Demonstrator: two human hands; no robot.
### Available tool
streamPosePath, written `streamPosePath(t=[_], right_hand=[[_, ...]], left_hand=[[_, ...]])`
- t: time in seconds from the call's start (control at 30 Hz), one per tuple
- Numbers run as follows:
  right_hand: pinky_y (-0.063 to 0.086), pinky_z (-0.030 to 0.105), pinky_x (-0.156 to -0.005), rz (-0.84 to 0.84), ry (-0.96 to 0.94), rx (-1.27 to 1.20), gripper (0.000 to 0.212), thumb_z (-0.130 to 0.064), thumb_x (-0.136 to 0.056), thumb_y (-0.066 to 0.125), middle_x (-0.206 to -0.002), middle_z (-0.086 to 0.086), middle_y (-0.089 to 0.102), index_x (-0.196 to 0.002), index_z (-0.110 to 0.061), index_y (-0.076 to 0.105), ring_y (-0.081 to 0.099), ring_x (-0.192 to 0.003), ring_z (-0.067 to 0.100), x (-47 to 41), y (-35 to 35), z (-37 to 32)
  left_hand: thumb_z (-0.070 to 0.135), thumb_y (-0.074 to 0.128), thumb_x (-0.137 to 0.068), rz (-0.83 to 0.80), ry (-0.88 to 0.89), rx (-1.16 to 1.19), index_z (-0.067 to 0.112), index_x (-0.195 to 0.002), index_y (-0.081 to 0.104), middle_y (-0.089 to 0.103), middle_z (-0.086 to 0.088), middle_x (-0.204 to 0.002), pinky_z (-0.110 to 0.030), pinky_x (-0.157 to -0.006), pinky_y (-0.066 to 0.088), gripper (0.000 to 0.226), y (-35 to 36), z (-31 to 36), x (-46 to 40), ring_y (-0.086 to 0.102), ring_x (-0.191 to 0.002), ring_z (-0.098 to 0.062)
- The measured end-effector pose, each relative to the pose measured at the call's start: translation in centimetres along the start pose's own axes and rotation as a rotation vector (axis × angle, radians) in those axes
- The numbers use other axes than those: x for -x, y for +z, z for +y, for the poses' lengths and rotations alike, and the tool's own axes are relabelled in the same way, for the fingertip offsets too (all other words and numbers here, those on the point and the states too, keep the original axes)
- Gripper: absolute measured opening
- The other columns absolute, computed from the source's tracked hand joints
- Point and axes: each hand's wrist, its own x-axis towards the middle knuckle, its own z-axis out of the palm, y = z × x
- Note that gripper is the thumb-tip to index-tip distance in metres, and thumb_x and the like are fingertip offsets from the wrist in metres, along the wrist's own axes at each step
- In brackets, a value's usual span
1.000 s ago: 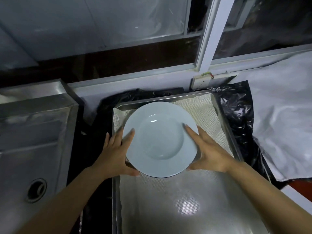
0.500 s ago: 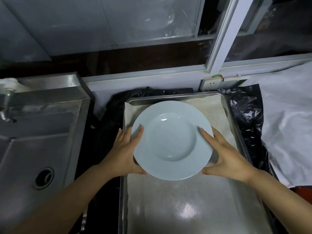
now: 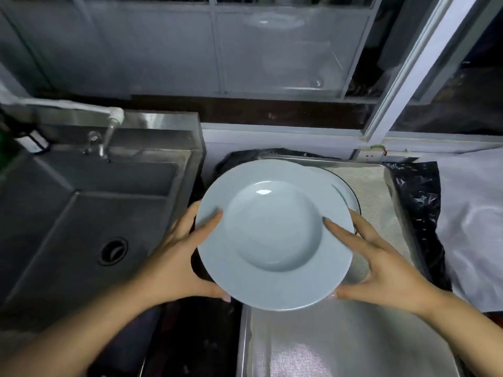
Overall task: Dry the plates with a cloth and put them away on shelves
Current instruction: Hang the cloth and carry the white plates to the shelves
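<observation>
Here, two bare hands hold a pale blue plate in the middle of the frame. The left hand grips the plate's left edge. Its fingers are curled over the rim on top, and its thumb sits at the lower edge. The right hand grips the right edge the same way, with one long finger lying across the rim and the thumb down by the bottom. The plate is lifted up and faces the camera, so its round dip shows.

Behind the plate, at its upper right, the rim of a second plate peeks out. It has a thin dark line along its edge. It lies on a metal tray on the right side of the frame. A white mesh mat covers the tray.

On the left is a steel sink with a round drain. A tap sits at the upper left. Black plastic lies just beside the tray on the right, and a white sheet lies at the far right. A window frame runs across the top.
</observation>
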Motion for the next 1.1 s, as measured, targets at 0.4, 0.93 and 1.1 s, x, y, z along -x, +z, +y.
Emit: streamPosePath(t=[0.4,0.93,1.1], right_hand=[[0.021,0.018,-0.114,-0.148,-0.247,-0.015,0.109,-0.066,-0.056,0.082,-0.158,-0.019,0.014,-0.148,-0.050,0.026,0.016,-0.145,-0.002,2.5,11.5,-20.0],[0.015,0.013,-0.114,-0.511,-0.714,-0.092,0.107,-0.076,-0.054,0.075,-0.151,-0.034,0.007,-0.143,-0.061,0.017,0.011,-0.144,-0.007,1.5,25.4,-43.7],[0.021,0.023,-0.116,-0.655,-0.844,-0.105,0.104,-0.083,-0.048,0.071,-0.149,-0.036,0.011,-0.137,-0.070,0.019,0.015,-0.142,-0.008,0.8,28.1,-48.3]], left_hand=[[0.082,0.075,-0.029,0.263,-0.101,0.071,0.074,-0.134,0.003,-0.002,0.045,-0.147,-0.022,-0.107,0.023,0.129,-7.9,-3.7,26.0,0.005,-0.139,0.018],[0.086,0.069,-0.038,0.536,-0.647,-0.261,0.041,-0.153,0.008,0.006,0.012,-0.151,-0.039,-0.114,0.025,0.138,-13.4,-2.9,57.0,0.006,-0.138,-0.006],[0.102,0.046,-0.036,0.639,-0.816,-0.304,0.043,-0.152,0.009,0.001,0.014,-0.152,-0.043,-0.114,0.021,0.135,-12.3,-0.2,62.4,0.001,-0.135,-0.003]])
